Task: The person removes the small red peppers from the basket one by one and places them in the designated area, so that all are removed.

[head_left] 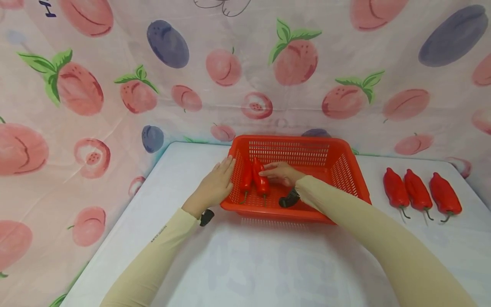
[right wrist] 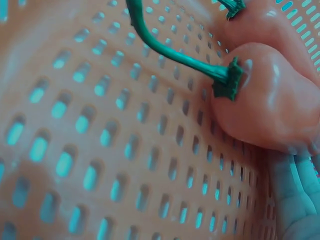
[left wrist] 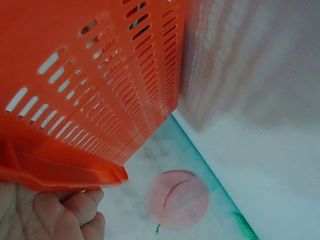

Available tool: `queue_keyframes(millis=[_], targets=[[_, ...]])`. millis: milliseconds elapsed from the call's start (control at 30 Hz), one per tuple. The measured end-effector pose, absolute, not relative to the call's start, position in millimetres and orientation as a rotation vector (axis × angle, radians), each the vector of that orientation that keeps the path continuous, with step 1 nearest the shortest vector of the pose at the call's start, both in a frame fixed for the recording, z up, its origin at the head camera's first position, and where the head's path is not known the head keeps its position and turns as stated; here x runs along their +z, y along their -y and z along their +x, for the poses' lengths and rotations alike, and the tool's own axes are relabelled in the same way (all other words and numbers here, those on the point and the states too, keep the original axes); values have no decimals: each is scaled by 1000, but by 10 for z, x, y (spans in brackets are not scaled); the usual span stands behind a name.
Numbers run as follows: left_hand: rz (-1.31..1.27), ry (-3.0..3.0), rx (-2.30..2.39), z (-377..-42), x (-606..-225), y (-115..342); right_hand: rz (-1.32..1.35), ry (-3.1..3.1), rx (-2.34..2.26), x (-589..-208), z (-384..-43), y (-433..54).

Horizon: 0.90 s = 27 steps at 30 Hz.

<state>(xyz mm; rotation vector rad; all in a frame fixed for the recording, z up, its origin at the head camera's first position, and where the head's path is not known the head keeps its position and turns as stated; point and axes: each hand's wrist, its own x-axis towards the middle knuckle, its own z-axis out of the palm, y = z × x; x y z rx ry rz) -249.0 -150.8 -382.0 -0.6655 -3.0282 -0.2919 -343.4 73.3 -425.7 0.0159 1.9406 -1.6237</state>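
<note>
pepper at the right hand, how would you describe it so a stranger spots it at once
On the white table stands a red slotted basket. Inside, near its left wall, two red peppers lie side by side. It is the right pepper, touched by the right hand; its left neighbour is not.
</note>
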Motion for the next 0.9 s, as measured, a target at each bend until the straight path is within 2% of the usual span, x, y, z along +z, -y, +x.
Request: queue_keyframes(millis=[367, 900], targets=[[-666, 3032, -293, -2475, -3809, 1511, 51, -1952, -1650, -4240, -3438, -677], [-662, 3033, -297, -2472, -3794, 1506, -40, -1955, -1813, -4181, -3485, -666]])
